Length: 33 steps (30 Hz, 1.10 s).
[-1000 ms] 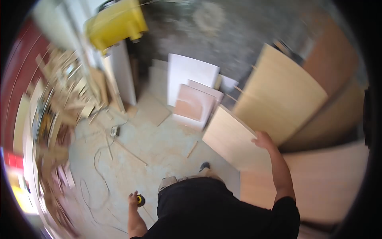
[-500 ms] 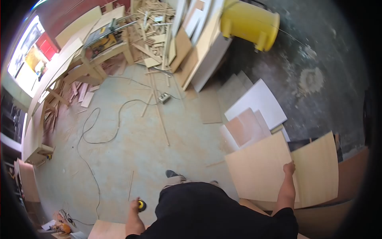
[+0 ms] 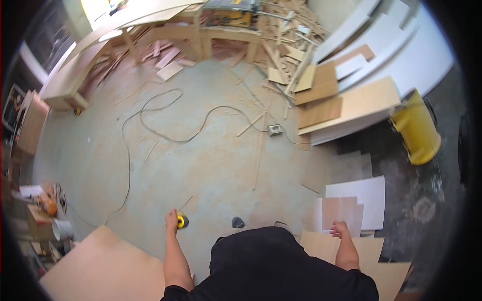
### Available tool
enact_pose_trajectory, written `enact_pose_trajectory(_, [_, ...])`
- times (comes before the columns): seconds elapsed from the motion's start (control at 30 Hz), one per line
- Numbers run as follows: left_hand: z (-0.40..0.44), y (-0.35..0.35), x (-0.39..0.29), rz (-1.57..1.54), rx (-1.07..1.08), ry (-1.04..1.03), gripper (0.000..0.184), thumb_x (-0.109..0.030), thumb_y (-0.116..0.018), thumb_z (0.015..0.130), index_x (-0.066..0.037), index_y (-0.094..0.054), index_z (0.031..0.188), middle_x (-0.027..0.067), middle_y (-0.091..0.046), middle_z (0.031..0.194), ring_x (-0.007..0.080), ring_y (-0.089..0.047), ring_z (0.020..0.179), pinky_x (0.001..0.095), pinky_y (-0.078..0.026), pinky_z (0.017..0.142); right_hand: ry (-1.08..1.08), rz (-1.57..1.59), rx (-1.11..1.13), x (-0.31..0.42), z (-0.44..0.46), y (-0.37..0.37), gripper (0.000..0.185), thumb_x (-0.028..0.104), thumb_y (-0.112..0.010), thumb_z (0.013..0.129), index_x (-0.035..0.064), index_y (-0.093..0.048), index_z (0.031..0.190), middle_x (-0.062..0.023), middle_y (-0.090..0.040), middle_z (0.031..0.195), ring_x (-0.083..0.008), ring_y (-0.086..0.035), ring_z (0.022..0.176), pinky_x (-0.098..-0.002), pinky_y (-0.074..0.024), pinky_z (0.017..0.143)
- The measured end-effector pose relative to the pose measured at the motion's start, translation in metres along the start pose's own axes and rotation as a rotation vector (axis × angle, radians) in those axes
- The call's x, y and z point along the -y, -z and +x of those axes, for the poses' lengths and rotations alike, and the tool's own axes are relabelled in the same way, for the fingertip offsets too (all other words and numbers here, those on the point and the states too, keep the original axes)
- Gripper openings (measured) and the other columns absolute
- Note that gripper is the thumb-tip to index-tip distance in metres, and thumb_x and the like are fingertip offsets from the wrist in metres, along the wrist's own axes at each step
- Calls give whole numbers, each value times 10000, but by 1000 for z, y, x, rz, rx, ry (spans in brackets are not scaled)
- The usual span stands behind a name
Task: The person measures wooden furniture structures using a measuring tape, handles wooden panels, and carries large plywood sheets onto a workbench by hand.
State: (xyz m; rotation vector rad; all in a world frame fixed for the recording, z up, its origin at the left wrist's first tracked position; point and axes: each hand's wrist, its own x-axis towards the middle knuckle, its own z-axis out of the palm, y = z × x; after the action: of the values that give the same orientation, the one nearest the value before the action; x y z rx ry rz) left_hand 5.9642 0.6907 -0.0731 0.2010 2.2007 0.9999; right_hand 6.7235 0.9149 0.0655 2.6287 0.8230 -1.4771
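Observation:
My left hand [image 3: 172,220] is closed on a yellow and black tape measure [image 3: 182,220], held low over the floor left of my body. On the other side, my right hand [image 3: 339,229] has its fingers apart and holds nothing. It is just above a light plywood panel [image 3: 369,249] that leans beside me, and near a stack of small white and brown boards [image 3: 371,195].
A black cable [image 3: 129,170] winds over the floor to a socket box [image 3: 275,130]. Thin wood strips lie around it. A large panel [image 3: 110,266] is at lower left, a workbench [image 3: 228,34] and scrap heap at the top, a yellow drum [image 3: 417,130] at right.
My view has swung left across the workshop. My right hand has let go of the light panel it held by the edge; my left hand has kept the tape measure.

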Motion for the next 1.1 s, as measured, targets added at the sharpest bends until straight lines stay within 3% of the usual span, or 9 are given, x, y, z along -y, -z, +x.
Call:
enact_pose_trajectory(0.2, [85,51,-111,-163,24,-101,418,-388,-471,930,-17,-635,1032,101,-619,902,159,-543,849,306,-436,777,-9,-174,-131,180,19,-8,290,230,-474,850,36,-512,1063,-158,-623,882,-290,-634,664,-441,-487,547])
enact_pose_trajectory(0.33, [147,78,-78,-54,-66,168,420,-346,-499,885,39,-619,1001,185,-643,946,242,-583,856,362,-457,779,164,-262,-120,361,57,-90,302,259,-468,883,12,-508,1051,-154,-619,807,-293,-624,599,-426,-480,498])
enact_pose_trajectory(0.4, [156,89,-38,164,-116,300,415,-327,-455,885,36,-610,1011,255,-621,1018,371,-596,939,424,-464,808,224,-160,-145,469,69,-177,273,241,-466,901,10,-518,1037,-151,-613,779,-285,-615,587,-412,-464,470])
enact_pose_trajectory(0.43, [179,94,25,700,108,50,415,-319,-412,892,17,-613,1030,254,-615,1044,408,-581,988,449,-465,832,297,-178,-176,521,72,-234,247,267,-450,910,41,-539,956,-128,-588,742,-247,-589,589,-383,-460,461])
enact_pose_trajectory(0.53, [143,105,-11,298,146,477,446,-363,-402,908,0,-640,1011,249,-626,1036,350,-619,918,446,-473,796,413,-277,76,677,20,-434,205,284,-478,917,94,-551,893,-60,-560,711,-173,-537,554,-319,-413,431])
enact_pose_trajectory(0.67, [132,100,-98,-222,-102,722,573,-507,-435,929,23,-628,1028,144,-643,919,251,-626,795,434,-502,694,1324,-555,521,809,-88,-734,368,285,-588,881,46,-592,1161,-103,-683,975,-197,-640,829,-319,-508,718])
enact_pose_trajectory(0.77, [195,103,-165,-308,-61,775,614,-546,-427,926,26,-623,1033,127,-634,926,241,-627,773,448,-515,670,1558,-670,950,864,-331,-787,331,309,-581,881,35,-623,1062,-179,-669,953,-269,-654,871,-365,-503,745])
enact_pose_trajectory(0.93, [374,117,-164,-469,-102,777,639,-554,-448,911,48,-609,1054,132,-630,931,244,-627,782,450,-516,688,1835,-1096,1404,943,-382,-853,323,316,-561,890,65,-579,1093,-174,-658,963,-338,-631,873,-416,-497,741])
enact_pose_trajectory(1.1, [609,168,-284,-359,-91,753,652,-530,-494,884,94,-599,1044,161,-630,984,262,-617,874,424,-492,733,1436,-1413,756,1114,-226,-859,333,316,-553,885,64,-598,1098,-182,-657,987,-366,-606,960,-444,-474,813])
